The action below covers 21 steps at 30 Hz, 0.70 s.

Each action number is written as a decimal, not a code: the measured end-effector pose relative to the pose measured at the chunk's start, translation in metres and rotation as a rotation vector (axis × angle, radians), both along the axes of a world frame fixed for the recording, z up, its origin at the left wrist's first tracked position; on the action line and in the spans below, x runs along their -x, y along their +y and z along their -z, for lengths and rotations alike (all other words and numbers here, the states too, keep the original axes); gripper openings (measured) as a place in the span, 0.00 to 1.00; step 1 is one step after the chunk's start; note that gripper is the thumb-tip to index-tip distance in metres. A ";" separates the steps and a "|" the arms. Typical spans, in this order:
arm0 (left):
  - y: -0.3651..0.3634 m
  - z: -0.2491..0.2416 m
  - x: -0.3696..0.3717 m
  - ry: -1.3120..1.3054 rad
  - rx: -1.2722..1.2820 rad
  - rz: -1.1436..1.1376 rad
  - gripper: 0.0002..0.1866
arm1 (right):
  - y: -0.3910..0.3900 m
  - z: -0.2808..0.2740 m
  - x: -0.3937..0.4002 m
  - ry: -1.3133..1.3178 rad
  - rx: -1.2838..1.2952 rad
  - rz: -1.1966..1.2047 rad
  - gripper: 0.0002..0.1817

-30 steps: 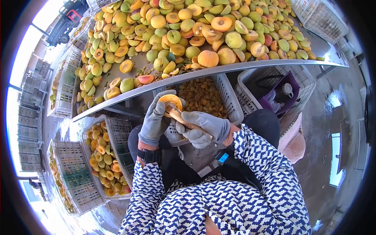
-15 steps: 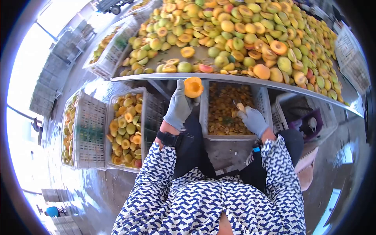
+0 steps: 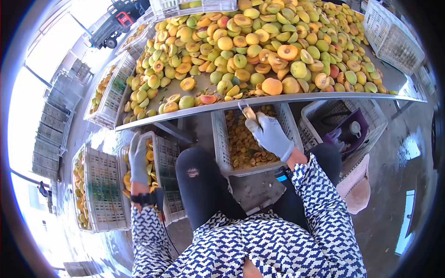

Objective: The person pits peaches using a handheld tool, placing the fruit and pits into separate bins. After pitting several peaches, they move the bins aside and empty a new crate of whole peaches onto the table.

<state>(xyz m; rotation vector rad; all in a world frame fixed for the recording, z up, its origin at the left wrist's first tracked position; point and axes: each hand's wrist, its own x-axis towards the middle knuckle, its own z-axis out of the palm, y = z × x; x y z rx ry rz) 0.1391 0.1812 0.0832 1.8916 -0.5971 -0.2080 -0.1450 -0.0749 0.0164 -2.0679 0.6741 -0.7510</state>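
Note:
My left hand (image 3: 137, 160), in a grey glove, is over the crate of peach halves (image 3: 150, 155) at my left. Its fingers are stretched out, slightly blurred, and no fruit shows in them. My right hand (image 3: 272, 135), gloved too, is closed around the wooden handle of a pitting tool (image 3: 249, 112). The tool's metal loop points up near the table's front edge. Below this hand is a crate of peach pits and scraps (image 3: 243, 148), between my knees. Halved and whole yellow-green peaches (image 3: 241, 60) are heaped on the metal table (image 3: 204, 109).
Another full crate (image 3: 99, 185) stands farther left, and one (image 3: 110, 90) beside the table. To the right, a crate (image 3: 310, 123) holds a purple container (image 3: 347, 129). A white crate (image 3: 394, 39) sits at the table's right end. Wet floor surrounds me.
My left hand has moved left and down from in front of the table to the crate, and the peach half it held is gone from view. My right hand has risen toward the table edge.

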 end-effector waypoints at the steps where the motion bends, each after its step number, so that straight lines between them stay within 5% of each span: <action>1: -0.037 -0.002 0.006 0.113 0.113 0.084 0.19 | -0.005 -0.009 0.001 -0.122 -0.147 0.017 0.17; 5: -0.197 -0.020 0.064 -0.096 -0.101 0.470 0.19 | -0.018 -0.049 0.028 -0.247 -0.639 0.188 0.15; 9: -0.334 -0.001 0.104 -0.624 -0.282 0.678 0.25 | -0.040 -0.018 0.039 -0.381 -0.510 0.252 0.15; 10: -0.361 0.006 0.108 -0.624 -0.284 0.681 0.25 | -0.042 -0.029 0.043 -0.388 -0.611 0.245 0.14; 12: -0.407 0.022 0.111 -1.040 -0.434 0.721 0.32 | -0.046 -0.040 0.050 -0.430 -0.713 0.228 0.13; 16: -0.441 0.040 0.119 -1.114 -0.697 0.661 0.34 | -0.048 -0.047 0.061 -0.487 -0.861 0.229 0.11; 17: -0.438 0.042 0.122 -1.158 -0.579 0.602 0.26 | -0.047 -0.047 0.062 -0.514 -0.899 0.225 0.11; 21: -0.422 0.035 0.114 -1.085 -0.644 0.584 0.22 | -0.044 -0.048 0.067 -0.477 -0.832 0.234 0.11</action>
